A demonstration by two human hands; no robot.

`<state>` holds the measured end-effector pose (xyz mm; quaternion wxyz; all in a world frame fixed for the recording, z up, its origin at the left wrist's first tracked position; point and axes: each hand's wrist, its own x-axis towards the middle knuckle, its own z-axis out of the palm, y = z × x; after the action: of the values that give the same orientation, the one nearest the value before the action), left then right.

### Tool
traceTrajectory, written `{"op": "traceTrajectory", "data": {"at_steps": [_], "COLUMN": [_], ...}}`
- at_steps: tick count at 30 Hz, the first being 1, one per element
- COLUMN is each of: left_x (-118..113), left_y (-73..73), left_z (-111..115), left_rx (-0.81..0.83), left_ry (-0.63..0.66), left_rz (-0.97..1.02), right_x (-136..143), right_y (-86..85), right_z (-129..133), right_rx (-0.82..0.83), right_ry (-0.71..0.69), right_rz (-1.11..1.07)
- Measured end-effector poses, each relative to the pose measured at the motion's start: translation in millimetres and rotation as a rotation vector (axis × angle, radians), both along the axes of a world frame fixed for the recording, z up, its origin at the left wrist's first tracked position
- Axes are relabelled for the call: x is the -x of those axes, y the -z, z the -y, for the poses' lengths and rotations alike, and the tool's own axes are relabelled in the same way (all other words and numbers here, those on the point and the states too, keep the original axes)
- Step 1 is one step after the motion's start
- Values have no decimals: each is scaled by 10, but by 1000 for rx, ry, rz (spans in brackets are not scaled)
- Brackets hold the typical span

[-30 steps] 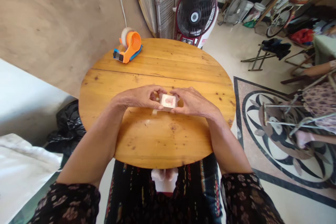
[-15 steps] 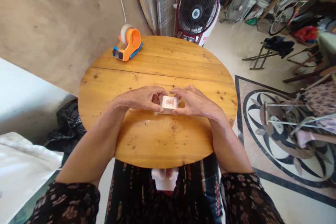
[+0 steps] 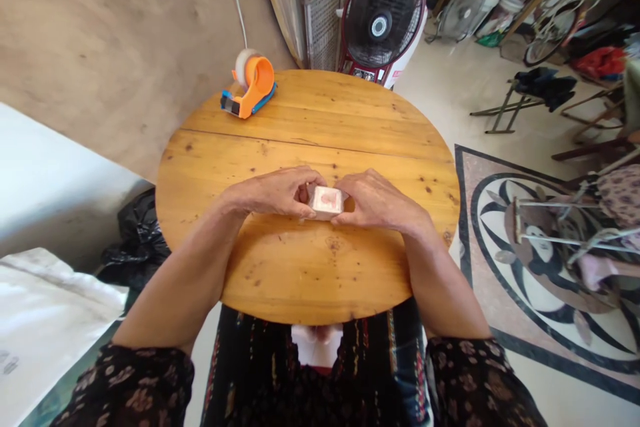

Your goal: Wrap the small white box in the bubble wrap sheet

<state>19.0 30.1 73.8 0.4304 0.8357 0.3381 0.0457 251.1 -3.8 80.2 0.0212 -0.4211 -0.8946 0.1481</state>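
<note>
A small pale box (image 3: 327, 202) with a pink mark on its top sits at the middle of the round wooden table (image 3: 300, 267). My left hand (image 3: 273, 191) grips its left side with fingers and thumb. My right hand (image 3: 375, 200) grips its right side the same way. Both hands rest low on the tabletop, and the box's sides are mostly hidden by my fingers.
An orange tape dispenser (image 3: 251, 88) stands at the table's far left edge. A standing fan (image 3: 383, 17) is behind the table. A black bag (image 3: 137, 240) lies on the floor to the left. A white item (image 3: 316, 345) sits on my lap below the table edge.
My fingers have closed tighter round the box and tilted it slightly. The view has shifted a little to the left.
</note>
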Motion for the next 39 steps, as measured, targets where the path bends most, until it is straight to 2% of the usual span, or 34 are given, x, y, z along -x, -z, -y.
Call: {"op": "traceTrajectory", "data": {"at_steps": [3,10,15,17,21,26,33,36,39], "left_x": [-21,51,44,18,-22,-42,-45,-34,-10], "left_y": [-7,16,9,14,37,82,120,136,125], "left_z": [7,-43,-48,-42,-38,-48,-67,-88,-112], "left_rx": [-12,90,194,257,346,373,402,396,377], "left_ry": [-7,-31,-269,-315,-313,-299,-268,-343,-494], "left_rz": [4,27,97,100,85,106,127,162,191], "right_x": [44,27,47,58,74,119,62,-64,-186], "right_y": [-6,8,-34,-47,-53,-46,4,30,28], "right_z": [2,-8,16,32,58,80,33,-29,-88], "right_rx": [-30,-19,-43,-61,-82,-95,-23,63,139], "right_ry": [16,13,-29,-29,-16,13,10,26,98], "right_rz": [17,41,49,65,81,98,76,-3,-33]}}
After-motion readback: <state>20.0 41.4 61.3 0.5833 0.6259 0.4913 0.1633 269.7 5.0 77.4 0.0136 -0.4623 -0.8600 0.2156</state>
